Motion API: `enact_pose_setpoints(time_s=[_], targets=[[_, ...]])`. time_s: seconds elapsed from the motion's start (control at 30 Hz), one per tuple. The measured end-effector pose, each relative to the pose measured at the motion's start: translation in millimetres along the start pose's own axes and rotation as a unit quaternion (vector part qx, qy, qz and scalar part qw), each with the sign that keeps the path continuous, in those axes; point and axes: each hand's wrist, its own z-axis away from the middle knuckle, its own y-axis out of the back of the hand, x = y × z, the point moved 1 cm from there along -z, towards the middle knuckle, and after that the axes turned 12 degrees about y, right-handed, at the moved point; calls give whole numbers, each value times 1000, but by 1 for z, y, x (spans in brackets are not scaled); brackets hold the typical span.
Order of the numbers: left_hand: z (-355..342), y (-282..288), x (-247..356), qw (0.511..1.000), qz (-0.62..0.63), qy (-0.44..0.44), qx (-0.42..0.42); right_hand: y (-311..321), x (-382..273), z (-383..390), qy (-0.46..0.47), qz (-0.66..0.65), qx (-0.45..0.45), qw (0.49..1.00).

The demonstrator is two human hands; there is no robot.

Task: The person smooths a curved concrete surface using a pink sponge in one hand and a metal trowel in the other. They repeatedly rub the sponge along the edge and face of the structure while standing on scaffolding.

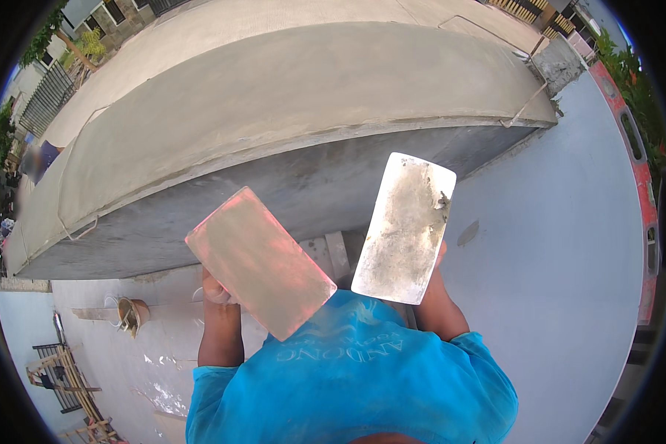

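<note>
My left hand [217, 288] holds a red rectangular plastering float [261, 263], its broad face turned up and filmed with grey mortar. The float is tilted, and it hides its handle and most of my fingers. To the right, my right hand [442, 255] grips a white plastering float [405, 229] from behind, raised nearly upright in the view. Grey-brown mortar stains cover its face, with a dark crumb near the right edge. Both floats are held apart, in front of my chest. Beyond them runs a ledge with a smooth cement top [311, 78] and a darker grey front face [274, 181].
A pale wall [547, 222] rises at the right, with a long red level-like bar [629, 133] along its edge. Thin bent rods [525, 103] stick out at the ledge. A bucket [132, 314] stands on the floor at left, near a bamboo frame [70, 377].
</note>
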Motion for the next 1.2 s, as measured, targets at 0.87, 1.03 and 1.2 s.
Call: enact_pose_setpoints(time_s=[0.87, 1.03, 1.2], targets=[[-196, -43, -174, 937, 29, 108, -330, 161, -19, 9, 64, 257, 238, 935], [-221, -65, -189, 927, -5, 60, -370, 132, -29, 42, -21, 393, 162, 905], [-226, -86, -194, 923, 12, 113, -368, 109, -32, 18, -90, 356, 197, 909]])
